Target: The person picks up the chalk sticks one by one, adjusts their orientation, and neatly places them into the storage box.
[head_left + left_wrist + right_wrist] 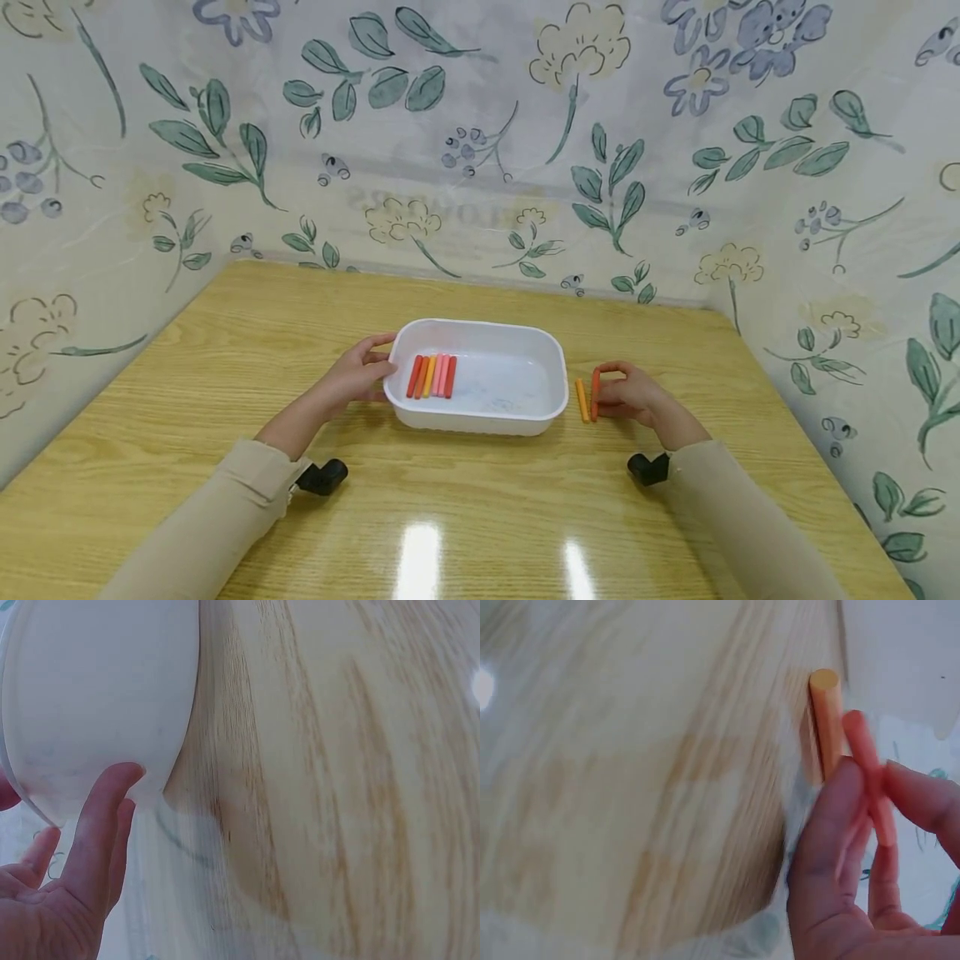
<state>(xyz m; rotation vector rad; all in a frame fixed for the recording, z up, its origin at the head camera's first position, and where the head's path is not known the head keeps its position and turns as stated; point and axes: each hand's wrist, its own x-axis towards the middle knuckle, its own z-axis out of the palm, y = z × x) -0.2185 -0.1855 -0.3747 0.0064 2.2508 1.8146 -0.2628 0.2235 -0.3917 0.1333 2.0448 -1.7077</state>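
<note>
My left hand point(358, 371) grips the left end of a white plastic tub point(480, 423), the thumb at its rim and the fingers against the outer wall. In the left wrist view, fingers point(101, 825) touch that wall. Several red, orange, yellow and pink crayons point(431, 377) lie side by side in the tub's left part. Beyond its right end, my right hand point(630, 394) pinches an orange-red crayon point(866, 750) between thumb and fingers. An orange crayon point(582, 401) lies on the table just left of it, apart from the tub.
The tub and crayons are on a wood-grain table point(480, 492) with glossy reflections near its front. Floral-patterned sheeting point(480, 125) rises behind the table and along both sides. A black device point(322, 477) sits at the left wrist, another point(648, 469) at the right.
</note>
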